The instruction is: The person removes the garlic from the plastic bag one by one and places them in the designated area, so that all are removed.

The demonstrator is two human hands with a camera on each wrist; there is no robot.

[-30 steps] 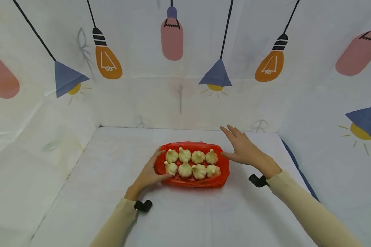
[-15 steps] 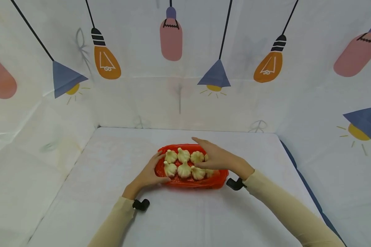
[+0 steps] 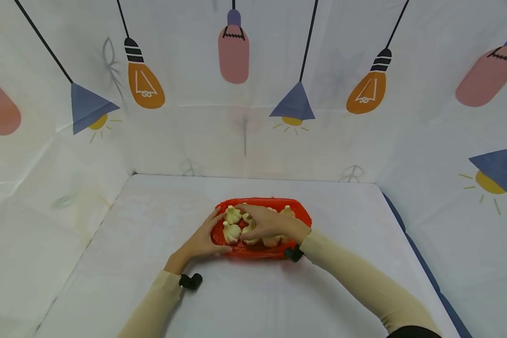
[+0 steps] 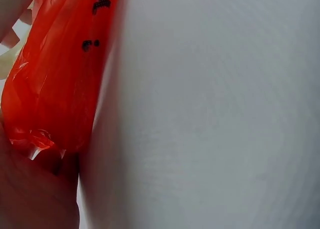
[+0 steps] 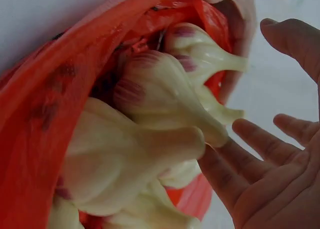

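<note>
A shallow tray wrapped in red plastic [image 3: 305,213] holds several pale garlic bulbs [image 3: 231,233] set in two rows. My left hand [image 3: 200,240] grips the tray's left end, thumb along the front side and fingers at the back. In the left wrist view, that hand [image 4: 37,196] lies against the crinkled red plastic [image 4: 55,84]. Over the bulbs reaches my right hand [image 3: 267,223], hiding several of them. The right wrist view has its fingers spread, thumb apart, with the fingertips of the hand [image 5: 280,174] right at the stem of a purple-streaked garlic bulb [image 5: 157,91].
The tray rests on a white tabletop [image 3: 236,300]. Behind and at the sides rise white sheets [image 3: 194,136] printed with lamps and bulbs. Each wrist carries a small black camera [image 3: 191,281].
My right hand has swept left from beyond the tray's right end to over the middle bulbs, coming lower. The left hand stays at the tray's left end.
</note>
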